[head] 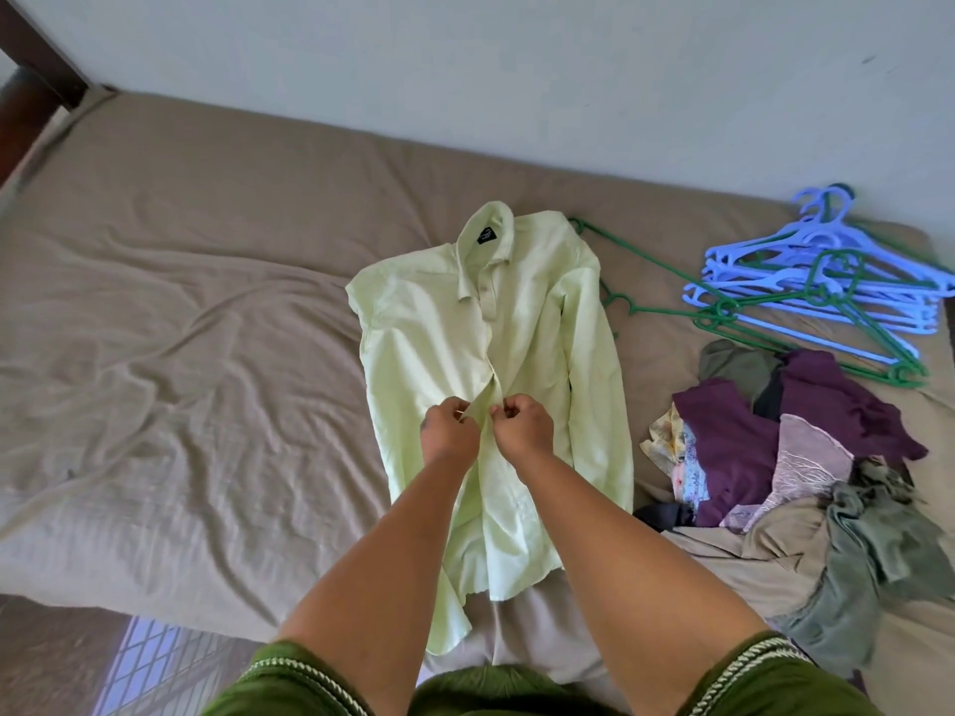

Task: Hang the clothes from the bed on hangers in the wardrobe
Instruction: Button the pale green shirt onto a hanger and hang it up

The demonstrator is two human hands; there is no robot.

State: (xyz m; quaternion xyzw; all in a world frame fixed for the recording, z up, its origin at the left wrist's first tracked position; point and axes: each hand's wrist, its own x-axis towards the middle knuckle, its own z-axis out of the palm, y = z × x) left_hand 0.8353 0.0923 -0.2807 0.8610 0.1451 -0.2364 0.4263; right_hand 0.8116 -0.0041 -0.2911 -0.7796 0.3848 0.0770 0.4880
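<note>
Nearest the camera I note green sleeve cuffs with pale trim and two bare forearms reaching forward over the bed edge. The left hand point(448, 430) and right hand point(523, 425) sit close together at mid-front of the pale green shirt point(522, 323); on each, fingers are curled with thumb and fingertips pinched on an edge of the button placket, one edge per hand. I judge the step in hand to be fastening or undoing a button, though the button itself is too small to confirm.

The shirt lies flat on the brown bedsheet point(181, 312), collar away from me, hem hanging over the near edge, sleeves folded along its sides. I assess it as light, thin woven cloth: limp, no stiffness except at collar and placket, not slippery, not fragile. It will sag and crease if lifted by one point; the shoulders or collar are the sound places to take hold for threading a hanger.

To the right, a heap of clothes point(796, 457), purple, grey-green and patterned, remains unhung. Beyond it lie green hangers point(666, 273), one touching the shirt's right shoulder, and a stack of blue hangers point(806, 281) near the wall point(465, 69). No wardrobe is in view
</note>
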